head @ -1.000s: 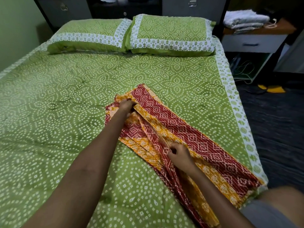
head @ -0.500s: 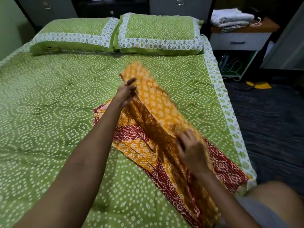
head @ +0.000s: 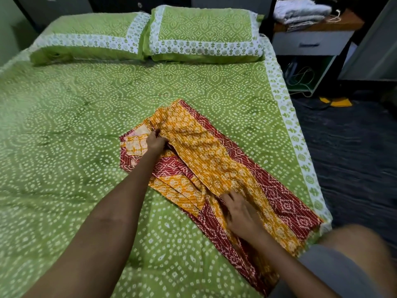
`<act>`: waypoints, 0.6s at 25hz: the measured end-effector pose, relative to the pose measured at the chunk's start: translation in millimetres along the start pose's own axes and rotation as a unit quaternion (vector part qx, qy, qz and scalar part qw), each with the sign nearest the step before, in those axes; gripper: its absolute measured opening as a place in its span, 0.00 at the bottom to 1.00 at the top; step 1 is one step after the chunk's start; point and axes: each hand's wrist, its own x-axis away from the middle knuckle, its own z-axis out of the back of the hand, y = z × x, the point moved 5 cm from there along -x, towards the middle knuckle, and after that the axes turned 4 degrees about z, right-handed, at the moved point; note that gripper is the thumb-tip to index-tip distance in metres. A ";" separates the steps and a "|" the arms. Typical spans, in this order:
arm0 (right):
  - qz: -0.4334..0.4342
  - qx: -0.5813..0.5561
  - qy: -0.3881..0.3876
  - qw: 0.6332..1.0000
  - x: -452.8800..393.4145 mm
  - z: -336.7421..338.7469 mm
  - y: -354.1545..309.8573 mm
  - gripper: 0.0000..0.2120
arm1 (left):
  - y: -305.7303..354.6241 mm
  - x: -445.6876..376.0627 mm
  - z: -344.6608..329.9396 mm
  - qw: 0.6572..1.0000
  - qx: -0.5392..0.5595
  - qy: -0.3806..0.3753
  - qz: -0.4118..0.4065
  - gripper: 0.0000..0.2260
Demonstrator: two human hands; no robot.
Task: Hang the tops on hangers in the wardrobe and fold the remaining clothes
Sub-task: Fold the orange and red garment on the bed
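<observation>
1. Green cloth with white dots covers the bed (head: 75, 147), and this bed fills most of the view.
2. Two green pillows (head: 148, 37) with white flower edges lie at the far end of the bed.
3. An orange and red garment (head: 214, 166) lies folded long on the bed, near the bed's right edge.
4. The left hand (head: 155, 144) sits on the far end of the garment. Its fingers curl into the cloth there and pinch a fold.
5. The right hand (head: 241, 211) lies flat on the near part of the garment, with fingers spread and pressing down.
6. Past the right side of the bed stands a small nightstand (head: 309, 43) with a white drawer. Folded white cloths (head: 300, 10) sit on top of it.
7. Under the nightstand there are wires (head: 300, 78), but they are dark and hard to make out.
8. The dark floor (head: 354, 147) beside the bed has something yellow (head: 337, 102) on it. It is too blurry to tell what it is.
9. The near end of the garment is hidden behind the right arm and a grey-clad leg (head: 335, 274).
</observation>
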 end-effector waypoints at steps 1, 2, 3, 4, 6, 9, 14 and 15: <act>0.001 -0.012 -0.003 1.000 3.0 -0.9 3.8 0.23 | 0.0 7.5 -3.6 0.999 -0.027 0.015 -0.032 0.24; -0.005 -0.041 -0.007 0.999 5.2 -1.7 8.7 0.24 | -0.8 17.3 -9.9 0.995 -0.069 0.027 -0.068 0.24; -0.020 -0.092 -0.016 0.995 6.8 -1.2 14.1 0.23 | -3.8 29.6 -19.2 0.987 -0.122 0.033 -0.099 0.24; -0.036 -0.167 -0.023 0.985 8.0 1.1 19.8 0.22 | -8.2 45.6 -31.1 0.976 -0.178 0.030 -0.122 0.24; -0.071 -0.336 -0.035 0.939 13.5 9.2 30.5 0.18 | -24.8 84.6 -56.3 0.947 -0.278 0.003 -0.164 0.23; -0.083 -0.382 -0.038 0.920 25.2 28.9 54.4 0.14 | -55.4 143.1 -83.3 0.903 -0.363 -0.062 -0.221 0.19; -0.049 -0.200 -0.058 0.977 53.6 58.7 111.0 0.16 | -89.0 233.6 -98.0 0.878 -0.395 -0.100 -0.252 0.19; -0.038 -0.142 -0.073 0.986 59.9 63.5 122.5 0.18 | -93.7 255.2 -102.0 0.877 -0.384 -0.121 -0.262 0.21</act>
